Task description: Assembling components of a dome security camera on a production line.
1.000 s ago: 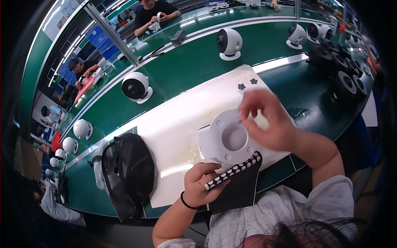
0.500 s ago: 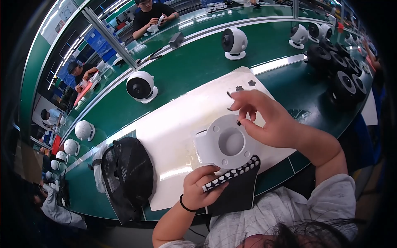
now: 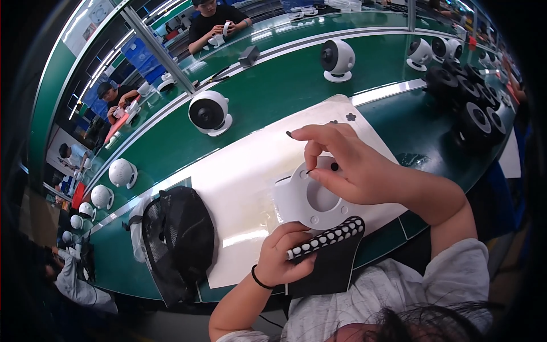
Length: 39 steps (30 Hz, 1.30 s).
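Observation:
My left hand [image 3: 279,257] is closed on a black dotted sheet [image 3: 326,240], folded so that a row of white circles faces up. Its fingers also reach the lower edge of a white ring-shaped base [image 3: 288,199], which has a wide round hollow and small round recesses in its rim. In the rim's upper right recess sits a black round pad [image 3: 334,166]; other visible recesses look pale. Over the ring hovers my right hand [image 3: 347,162], forefinger stretched out, thumb and a curled finger near the upper left recess. I see nothing between its fingertips.
A white mat [image 3: 239,188] lies beneath, with a black mesh bag [image 3: 181,239] at its left. White ball-shaped devices [image 3: 209,113] stand along the green belt [image 3: 268,97]. Several black round units [image 3: 480,122] crowd the right. Across the belt, a person [image 3: 219,25] handles a white part.
My right hand has moved left from the rim's upper right recess, uncovering the black pad there. The devices on the belt have shifted slightly right in the picture. My left hand keeps its hold.

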{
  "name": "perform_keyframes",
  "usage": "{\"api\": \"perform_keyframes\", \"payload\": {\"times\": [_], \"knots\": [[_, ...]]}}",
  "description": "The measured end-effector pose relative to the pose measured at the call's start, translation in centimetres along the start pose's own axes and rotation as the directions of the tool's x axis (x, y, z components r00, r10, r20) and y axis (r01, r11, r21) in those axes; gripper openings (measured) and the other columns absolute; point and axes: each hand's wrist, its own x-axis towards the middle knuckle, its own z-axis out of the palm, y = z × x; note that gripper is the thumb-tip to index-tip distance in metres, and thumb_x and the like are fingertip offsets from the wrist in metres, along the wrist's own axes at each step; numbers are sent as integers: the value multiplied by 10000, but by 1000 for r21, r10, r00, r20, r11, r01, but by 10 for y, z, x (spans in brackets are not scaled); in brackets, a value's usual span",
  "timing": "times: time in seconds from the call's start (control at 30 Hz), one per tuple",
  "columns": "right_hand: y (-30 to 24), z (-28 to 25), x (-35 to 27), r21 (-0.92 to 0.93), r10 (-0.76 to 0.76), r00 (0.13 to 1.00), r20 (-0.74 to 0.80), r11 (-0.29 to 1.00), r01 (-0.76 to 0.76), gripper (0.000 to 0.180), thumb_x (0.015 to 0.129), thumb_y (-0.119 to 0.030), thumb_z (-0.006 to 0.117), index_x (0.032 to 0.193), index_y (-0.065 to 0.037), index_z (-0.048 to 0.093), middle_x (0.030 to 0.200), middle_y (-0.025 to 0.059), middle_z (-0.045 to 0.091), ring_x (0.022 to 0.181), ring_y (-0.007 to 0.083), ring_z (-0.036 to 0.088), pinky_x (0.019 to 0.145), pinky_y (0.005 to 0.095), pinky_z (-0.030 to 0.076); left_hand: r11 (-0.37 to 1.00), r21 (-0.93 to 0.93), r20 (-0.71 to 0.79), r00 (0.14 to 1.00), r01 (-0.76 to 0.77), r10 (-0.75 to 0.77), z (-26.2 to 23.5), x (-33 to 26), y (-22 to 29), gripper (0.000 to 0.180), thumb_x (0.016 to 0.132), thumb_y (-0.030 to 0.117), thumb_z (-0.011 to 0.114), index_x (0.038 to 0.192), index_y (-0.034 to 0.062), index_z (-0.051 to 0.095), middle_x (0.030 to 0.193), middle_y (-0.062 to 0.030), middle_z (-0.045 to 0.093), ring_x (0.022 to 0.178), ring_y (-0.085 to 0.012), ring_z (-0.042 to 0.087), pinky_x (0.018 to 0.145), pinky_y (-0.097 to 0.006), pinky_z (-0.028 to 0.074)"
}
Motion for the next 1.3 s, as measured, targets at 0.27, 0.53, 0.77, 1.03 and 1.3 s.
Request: {"api": "perform_keyframes", "payload": {"times": [0.27, 0.53, 0.77, 1.03, 1.3], "knots": [[-25, -3, 9, -221, -41, 989, 144, 972, 73, 513, 744, -5, 550, 1226, -83, 393, 824, 27, 552, 810, 212, 526, 879, 407, 306, 998, -52, 23, 999, 29, -28, -8, -10, -3, 396, 562, 32, 636, 930, 16, 489, 933, -170, 541, 835, -277, 559, 709, -336, 448], [-31, 4, -22, -278, -74, 996, 52, 957, 85, 263, 739, -80, 589, 997, -105, 549, 1078, 80, 520, 1181, 253, 392, 950, 451, 229, 997, -55, 84, 996, 45, -40, -11, -10, 4, 261, 640, -50, 606, 878, 14, 520, 736, -130, 589, 655, -262, 595, 590, -306, 455], [-31, 21, -34, -74, 29, 985, 167, 997, -17, 53, 741, -102, 600, 786, -96, 574, 1263, 107, 415, 1274, 338, 229, 971, 458, 191, 997, 9, 31, 997, 77, -77, -7, -15, 0, 175, 648, -33, 642, 770, 20, 529, 681, -120, 579, 601, -267, 586, 532, -308, 443], [-28, 21, -51, -428, -225, 963, 149, 863, 268, 199, 763, -241, 619, 928, -131, 604, 1218, 67, 485, 1218, 294, 352, 980, 459, 179, 996, 20, 0, 996, 89, -89, -7, -17, -2, 137, 660, -10, 653, 707, 17, 527, 633, -106, 564, 564, -251, 568, 509, -301, 430], [-17, 11, -91, -86, -103, 994, -43, 991, 99, 446, 682, -327, 708, 1022, -86, 549, 1021, 16, 560, 927, 190, 519, 820, 348, 335, 952, -300, -97, 991, 56, -89, -5, -17, -2, 112, 667, -30, 635, 661, 3, 528, 616, -98, 553, 543, -226, 541, 511, -302, 430]]}}
